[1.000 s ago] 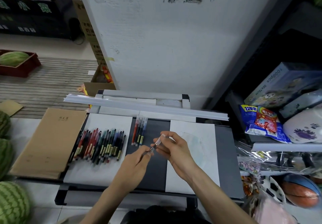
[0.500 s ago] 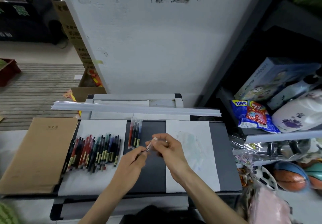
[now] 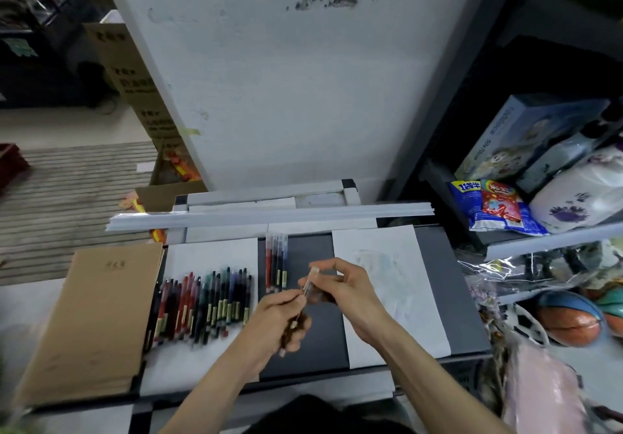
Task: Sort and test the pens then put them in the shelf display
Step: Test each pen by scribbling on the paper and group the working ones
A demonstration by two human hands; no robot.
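- Clear plastic is the weak spot. The right hand (image 3: 350,290) pinches the cap (image 3: 313,273) between thumb and forefinger, its other fingers loosely curled. The left hand (image 3: 276,319) has its fingers curled round the dark barrel of the gel pen (image 3: 306,290), which is held in the air above the middle of the desk (image 3: 313,349). I cannot tell whether the cap is going on or coming off. Either way, a skewed push or pull could flick the small cap free and send it past the front edge.
- The pen tip is hidden between the hands. If it is bare, it could ink a fingertip.
- Toward the right edge lies the test sheet (image 3: 404,315), faintly marked, with its near corner close to the front edge. A dragging right forearm could slide it off.
- On the left half, the unsorted pens (image 3: 205,302) lie side by side on a white sheet (image 3: 209,255). Their barrels are round, so a nudge from the left wrist could roll them and mix the colours.
- Beyond the hands, four pens (image 3: 276,261) lie in a tight row on the bare dark top near the far edge. Setting the next pen down carelessly could knock them askew.
- A long white rail (image 3: 269,219) lies along the far edge and overhangs both far corners. A reach toward the shelf (image 3: 546,243) on the right could catch its end.
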